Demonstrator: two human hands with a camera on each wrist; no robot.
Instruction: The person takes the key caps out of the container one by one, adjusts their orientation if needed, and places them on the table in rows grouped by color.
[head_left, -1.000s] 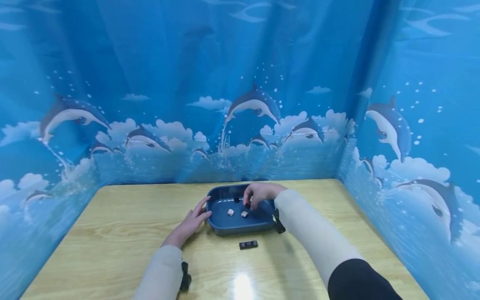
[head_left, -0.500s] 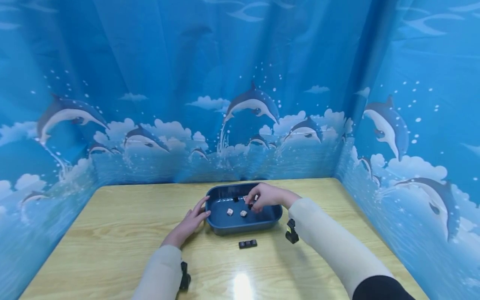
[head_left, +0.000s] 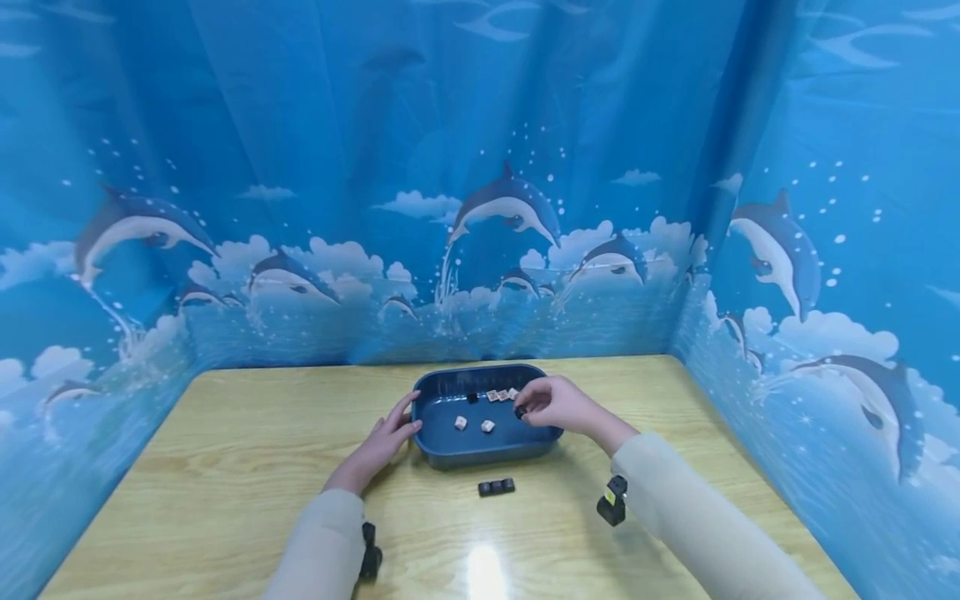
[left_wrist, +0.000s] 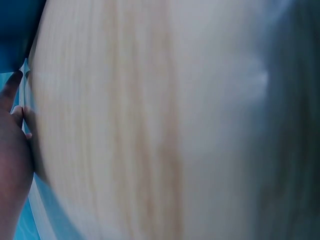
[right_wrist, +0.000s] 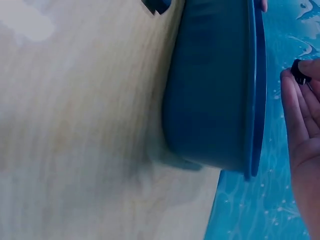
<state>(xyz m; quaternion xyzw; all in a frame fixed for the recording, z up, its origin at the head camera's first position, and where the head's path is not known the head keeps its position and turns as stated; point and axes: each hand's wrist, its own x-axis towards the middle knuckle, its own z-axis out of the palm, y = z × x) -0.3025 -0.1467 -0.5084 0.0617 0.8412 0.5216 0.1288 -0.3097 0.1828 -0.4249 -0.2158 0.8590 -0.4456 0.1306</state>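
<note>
My right hand [head_left: 546, 402] is above the right end of a dark blue tray [head_left: 480, 457], pinching a small black keycap [right_wrist: 300, 72] between thumb and fingertips. My left hand [head_left: 381, 446] touches the tray's left end with extended fingers; the left wrist view catches only part of it. Inside the tray, two white keycaps [head_left: 487, 426] lie apart near the middle. Behind them stands a short row of white keycaps [head_left: 502, 395], with a black keycap [head_left: 472, 398] to its left. Three black keycaps [head_left: 497, 487] sit side by side on the table before the tray.
The light wood table [head_left: 247, 483] ends at a blue dolphin-print curtain [head_left: 337, 208] behind and on both sides. Black wrist cameras [head_left: 612, 502] are strapped at both sleeves. In the right wrist view the tray wall [right_wrist: 215, 90] stands high beside the hand.
My right hand has lifted back and moved right with the black keycap, uncovering the row of white keycaps. The left hand stays at the tray's end.
</note>
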